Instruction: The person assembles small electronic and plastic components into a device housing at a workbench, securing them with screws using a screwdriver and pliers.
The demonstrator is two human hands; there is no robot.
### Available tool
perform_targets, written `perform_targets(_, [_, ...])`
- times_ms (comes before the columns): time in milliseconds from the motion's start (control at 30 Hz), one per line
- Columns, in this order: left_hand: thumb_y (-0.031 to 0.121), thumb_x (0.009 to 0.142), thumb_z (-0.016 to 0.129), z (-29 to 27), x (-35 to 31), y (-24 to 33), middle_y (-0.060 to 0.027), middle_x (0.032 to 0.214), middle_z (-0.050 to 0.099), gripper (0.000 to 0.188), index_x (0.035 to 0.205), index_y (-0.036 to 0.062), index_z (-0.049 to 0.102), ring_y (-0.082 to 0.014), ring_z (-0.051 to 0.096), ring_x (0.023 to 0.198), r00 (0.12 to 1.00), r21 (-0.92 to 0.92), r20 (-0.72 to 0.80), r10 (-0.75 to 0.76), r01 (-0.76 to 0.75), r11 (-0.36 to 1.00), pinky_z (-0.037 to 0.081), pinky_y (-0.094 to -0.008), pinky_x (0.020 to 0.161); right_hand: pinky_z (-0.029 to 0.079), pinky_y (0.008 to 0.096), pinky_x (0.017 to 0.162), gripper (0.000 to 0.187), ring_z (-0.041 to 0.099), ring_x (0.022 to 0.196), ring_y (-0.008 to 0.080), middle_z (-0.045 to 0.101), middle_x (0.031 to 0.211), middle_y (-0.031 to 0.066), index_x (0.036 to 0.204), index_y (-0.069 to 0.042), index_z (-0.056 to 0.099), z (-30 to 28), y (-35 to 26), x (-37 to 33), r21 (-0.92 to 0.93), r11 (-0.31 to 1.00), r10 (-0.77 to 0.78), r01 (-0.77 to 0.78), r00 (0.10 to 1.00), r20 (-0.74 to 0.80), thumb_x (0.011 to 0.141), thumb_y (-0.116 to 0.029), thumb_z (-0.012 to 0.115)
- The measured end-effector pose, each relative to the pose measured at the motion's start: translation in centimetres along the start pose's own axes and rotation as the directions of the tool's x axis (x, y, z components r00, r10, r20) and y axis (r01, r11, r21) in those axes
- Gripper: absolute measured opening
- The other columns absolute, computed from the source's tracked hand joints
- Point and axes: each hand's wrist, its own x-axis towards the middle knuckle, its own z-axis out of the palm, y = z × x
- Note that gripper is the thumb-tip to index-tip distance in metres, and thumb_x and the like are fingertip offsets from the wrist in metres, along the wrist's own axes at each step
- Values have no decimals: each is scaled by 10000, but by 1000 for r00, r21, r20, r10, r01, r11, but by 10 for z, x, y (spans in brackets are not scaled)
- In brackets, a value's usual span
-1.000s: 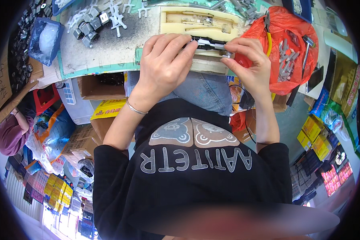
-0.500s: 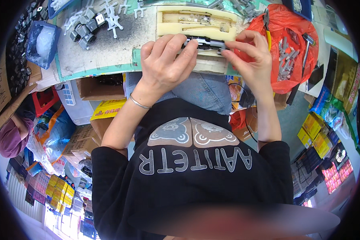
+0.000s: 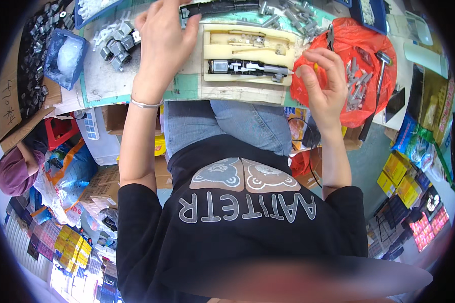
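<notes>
At the far edge of the table, my left hand grips one end of a long black plastic shell, its thumb on the near side. Its upper fingers are partly cut off by the picture's top edge. Below it lies a cream block-shaped fixture with two hollows. In the near hollow rests a long black assembly with grey and white inner parts. Small pieces sit in the far hollow. My right hand hovers beside the fixture's right end, fingers curled but apart, with nothing seen between them.
To the right, a red plastic bag holds grey parts, with a hammer across it. Grey block-shaped parts lie at left, near a blue tray. Grey pieces are scattered behind the fixture. Another person's purple sleeve shows far left.
My left hand has left the fixture and moved away and left, now with the black shell in it. My right hand has drawn back right from the assembly, which stays in the fixture.
</notes>
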Motion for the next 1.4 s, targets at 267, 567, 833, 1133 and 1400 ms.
perform_targets(267, [92,836,653,-11,-4,-6,-25,1016,677,406,1221,81,527,-147,616,940,987,-18,-22,162,-162,987,373,-311,879,431,339,820,245,557,917,233,613,981,87,966,-74,685,3,-9,15,-91,986,-141,143,990,31,724,-73,720])
perform_targets(567, [36,826,643,-48,-44,47,-93,917,673,241,1067,34,648,-183,637,714,830,-628,552,-81,478,615,499,-292,677,441,356,711,332,586,754,241,647,832,72,985,-92,670,2,-40,14,-86,995,-10,59,875,485,672,-154,763])
perform_targets(833, [113,670,761,-33,-67,61,-91,1002,666,371,1024,57,667,-245,635,853,896,-521,254,364,-190,832,475,-333,709,413,360,664,327,585,710,246,644,756,75,949,-45,659,-5,-55,-11,-103,992,-1,68,839,543,691,-218,759])
perform_targets(1133, [137,698,730,-12,-49,47,-9,958,671,268,958,107,671,-185,611,880,940,-269,94,326,-292,918,402,-354,815,419,355,911,471,562,1036,244,612,1031,102,1135,-38,613,-41,-25,12,-231,972,49,-35,997,58,719,-202,760])
perform_targets(1400, [135,703,728,6,-47,44,-1,973,668,265,959,109,664,-190,608,879,946,-256,104,308,-274,927,417,-355,814,423,404,909,394,553,1062,357,607,1091,208,1091,-12,626,-142,120,17,-692,626,268,-359,933,-242,893,-346,558])
